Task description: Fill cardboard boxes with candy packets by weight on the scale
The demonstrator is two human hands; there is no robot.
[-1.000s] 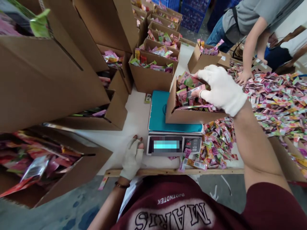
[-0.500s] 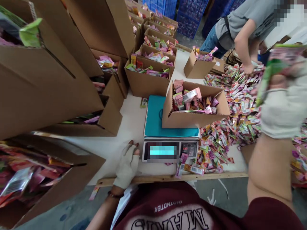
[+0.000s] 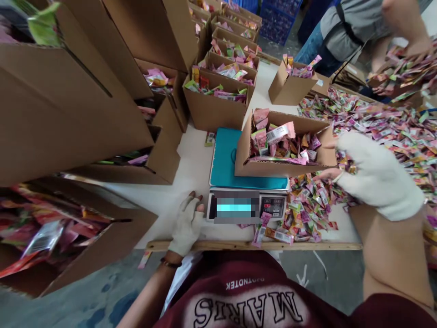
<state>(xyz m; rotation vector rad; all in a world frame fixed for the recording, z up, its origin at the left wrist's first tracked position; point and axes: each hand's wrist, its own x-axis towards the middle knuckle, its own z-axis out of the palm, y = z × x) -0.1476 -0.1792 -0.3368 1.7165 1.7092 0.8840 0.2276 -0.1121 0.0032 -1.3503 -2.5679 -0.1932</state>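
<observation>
"Where is the open brown cardboard box (image 3: 269, 169)?"

"On the teal-topped electronic scale (image 3: 222, 157), toward its right side and reaching past the edge of the platform. It holds small pink, purple and orange foil packets (image 3: 280, 132)."

"And the hands?"

"The right hand (image 3: 375, 175), in a white fingerless glove, is at the box's right end, thumb and fingers spread wide. I can't tell whether the fingertips touch the cardboard."

"The left?"

"The left hand (image 3: 187, 223), gloved the same way, rests on the white surface (image 3: 194, 159) just left of the scale, fingers loosely extended, holding nothing."

"What lies around them?"

"A heap of loose coloured packets (image 3: 307, 207) is right of the scale, and a few lie against its front edge, near the wooden edge strip (image 3: 307, 246). Behind the scale, filled cardboard boxes (image 3: 218, 114) stand in rows. A narrow upright cardboard box (image 3: 288, 91) is behind the one on the scale."

"Anyone else?"

"A person in a grey shirt (image 3: 363, 20), top right, has a hand (image 3: 416, 48) on a mass of packets."
</observation>
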